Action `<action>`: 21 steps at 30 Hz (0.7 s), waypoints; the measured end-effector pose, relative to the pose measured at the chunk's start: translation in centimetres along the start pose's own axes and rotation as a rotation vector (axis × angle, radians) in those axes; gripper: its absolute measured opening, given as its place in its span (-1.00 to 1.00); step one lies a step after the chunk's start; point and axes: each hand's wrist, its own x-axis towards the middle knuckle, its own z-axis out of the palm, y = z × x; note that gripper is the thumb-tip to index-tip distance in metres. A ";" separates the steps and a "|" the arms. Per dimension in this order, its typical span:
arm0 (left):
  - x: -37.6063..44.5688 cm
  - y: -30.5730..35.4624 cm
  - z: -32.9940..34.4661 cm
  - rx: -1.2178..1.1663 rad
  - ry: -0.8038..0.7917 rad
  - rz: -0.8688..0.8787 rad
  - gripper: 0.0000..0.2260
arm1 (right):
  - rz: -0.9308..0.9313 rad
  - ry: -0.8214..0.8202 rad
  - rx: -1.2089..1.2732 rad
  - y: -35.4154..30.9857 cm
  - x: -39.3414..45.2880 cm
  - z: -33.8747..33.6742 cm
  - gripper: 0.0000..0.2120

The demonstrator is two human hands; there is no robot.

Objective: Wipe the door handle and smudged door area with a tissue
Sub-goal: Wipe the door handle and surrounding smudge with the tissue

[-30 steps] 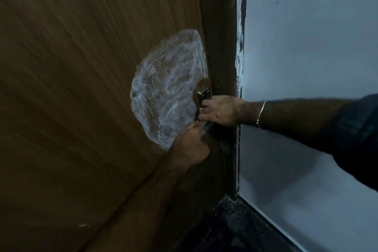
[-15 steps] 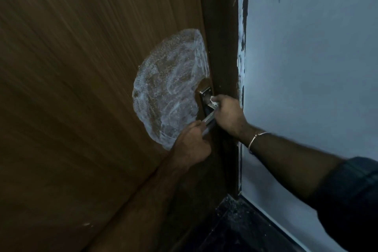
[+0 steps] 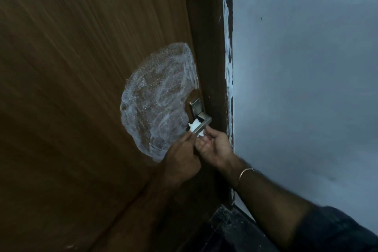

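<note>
A metal lever door handle (image 3: 201,117) sticks out of the brown wooden door (image 3: 81,88) near its right edge. A wide white foamy smudge (image 3: 157,104) covers the door just left of the handle. White bits of tissue (image 3: 195,126) cling to the lever and show between my fingers. My left hand (image 3: 181,160) is closed around the free end of the lever from below. My right hand (image 3: 214,147) sits just right of it, fingertips pinching the tissue against the lever. A thin bangle (image 3: 244,174) circles my right wrist.
The dark door frame (image 3: 210,47) runs down right of the handle, with a ragged white paint edge (image 3: 228,57). A pale grey wall (image 3: 306,88) fills the right side. Dark floor (image 3: 235,231) shows at the bottom.
My right hand has slid down from the handle's base plate to the lever's end, baring the plate. The tissue now shows on the lever. My left hand has stayed on the lever.
</note>
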 end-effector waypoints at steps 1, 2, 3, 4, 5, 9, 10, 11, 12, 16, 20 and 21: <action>0.0 0.0 0.0 -0.005 0.005 0.000 -0.38 | -0.024 0.026 0.010 0.0 0.1 0.3 -0.61; -0.1 0.0 -0.1 -0.010 0.006 0.003 -0.38 | -0.048 0.051 0.029 0.0 0.3 0.4 -0.59; -0.2 -0.1 -0.2 -0.015 0.005 0.011 -0.41 | -0.050 0.066 0.028 0.3 0.3 0.5 -0.56; -0.3 0.0 -0.4 -0.020 0.008 0.026 -0.46 | -0.035 0.056 -0.003 0.7 0.2 0.3 -0.54; -0.3 0.0 -0.4 -0.018 0.013 0.052 -0.52 | -0.016 0.032 -0.062 1.2 -0.3 0.1 -0.54; -0.2 0.2 -0.2 -0.068 0.042 0.038 -0.58 | -0.098 0.060 -0.315 1.8 -2.0 0.1 -0.79; 0.0 0.1 -0.1 -0.094 0.043 0.018 -0.59 | -0.188 0.126 -0.350 1.8 -2.1 0.4 -0.84; 0.3 -0.1 -0.1 -0.119 0.044 -0.009 -0.60 | -0.306 0.208 -0.408 1.7 -1.9 0.7 -0.85; 0.5 -0.2 -0.1 -0.129 0.034 -0.028 -0.60 | -0.455 0.306 -0.536 1.6 -1.7 0.8 -0.84; 0.8 -0.3 -0.2 -0.174 0.017 -0.051 -0.65 | -1.012 0.241 -1.308 2.0 -2.2 0.0 -0.91; 0.8 -0.6 -0.3 -0.203 0.015 -0.092 -0.66 | -1.101 0.012 -1.659 0.9 -2.5 -0.9 -0.83; 0.8 -0.6 -0.4 -0.199 0.013 -0.102 -0.60 | -1.123 0.100 -1.658 -0.2 -2.1 -0.4 -0.81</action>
